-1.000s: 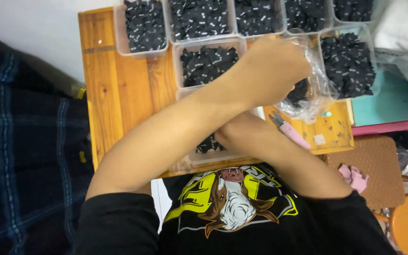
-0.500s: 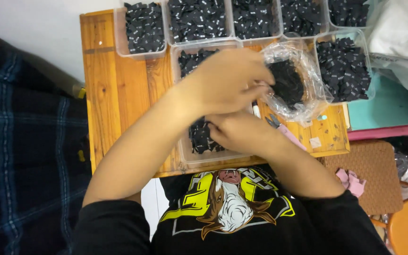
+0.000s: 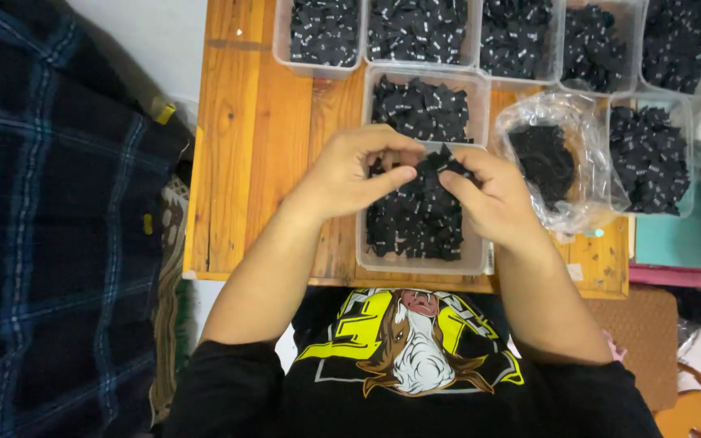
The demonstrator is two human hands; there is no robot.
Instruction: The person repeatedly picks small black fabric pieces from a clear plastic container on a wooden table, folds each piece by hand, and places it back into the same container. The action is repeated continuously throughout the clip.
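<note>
Table (image 3: 245, 162): wooden, orange-brown; a plaid cloth (image 3: 50, 227) lies to its left.
Back trays (image 3: 448, 32): a row of clear plastic boxes along the far edge, each full of small black labels with white marks.
Near tray (image 3: 419, 219): clear box by the near edge, heaped with the same black labels; another tray (image 3: 425, 105) sits just behind it.
Bag (image 3: 557, 162): clear plastic, crumpled, right of the near tray, a dark clump of labels inside.
Left hand (image 3: 350, 174): over the near tray; thumb and fingers pinched shut on a black label (image 3: 436, 162).
Right hand (image 3: 488, 199): fingers closed on the same label from the other side.
</note>
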